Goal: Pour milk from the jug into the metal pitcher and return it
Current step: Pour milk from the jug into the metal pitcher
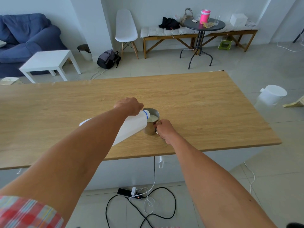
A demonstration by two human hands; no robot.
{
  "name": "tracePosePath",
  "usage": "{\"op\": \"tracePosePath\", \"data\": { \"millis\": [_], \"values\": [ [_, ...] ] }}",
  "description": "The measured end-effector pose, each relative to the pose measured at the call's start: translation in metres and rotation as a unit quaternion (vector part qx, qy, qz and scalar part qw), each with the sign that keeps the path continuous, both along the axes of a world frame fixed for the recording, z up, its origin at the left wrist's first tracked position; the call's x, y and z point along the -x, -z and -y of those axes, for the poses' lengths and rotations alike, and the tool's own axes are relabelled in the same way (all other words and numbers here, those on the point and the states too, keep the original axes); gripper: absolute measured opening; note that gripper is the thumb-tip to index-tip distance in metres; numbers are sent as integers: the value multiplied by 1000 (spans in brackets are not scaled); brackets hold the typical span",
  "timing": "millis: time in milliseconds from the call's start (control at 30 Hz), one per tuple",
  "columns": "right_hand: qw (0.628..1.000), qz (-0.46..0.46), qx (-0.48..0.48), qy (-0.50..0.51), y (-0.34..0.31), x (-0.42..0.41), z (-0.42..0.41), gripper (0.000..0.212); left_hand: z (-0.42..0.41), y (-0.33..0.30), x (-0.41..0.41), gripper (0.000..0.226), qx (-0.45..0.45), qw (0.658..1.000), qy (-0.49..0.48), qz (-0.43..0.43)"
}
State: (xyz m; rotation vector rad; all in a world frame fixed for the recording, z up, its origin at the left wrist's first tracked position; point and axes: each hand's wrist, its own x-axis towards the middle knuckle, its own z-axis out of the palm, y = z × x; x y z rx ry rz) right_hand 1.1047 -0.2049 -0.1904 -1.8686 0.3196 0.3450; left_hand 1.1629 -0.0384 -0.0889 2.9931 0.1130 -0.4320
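A white plastic milk jug (131,127) with a blue neck ring is tipped steeply to the right, its mouth over the rim of the metal pitcher (150,129). My left hand (129,106) grips the jug near its neck from above. Milk shows inside the pitcher, which stands upright on the wooden table (205,109). My right hand (165,129) is closed on the pitcher's handle on its right side. My left forearm hides much of the jug's body.
The table's near edge runs just below my hands. Under it lie a power strip (130,193) and loose cables on the tiled floor. A white bin (271,96) stands off the table's right end. Chair, bench and round side table sit far back.
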Motion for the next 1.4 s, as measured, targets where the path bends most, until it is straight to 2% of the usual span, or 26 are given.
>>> {"op": "tracePosePath", "data": {
  "millis": [1400],
  "values": [
    [1000, -6, -3, 3, -4, 1, 1, 28, 2, -3, 0, 34, 0, 1000, 2, -7]
  ]
}}
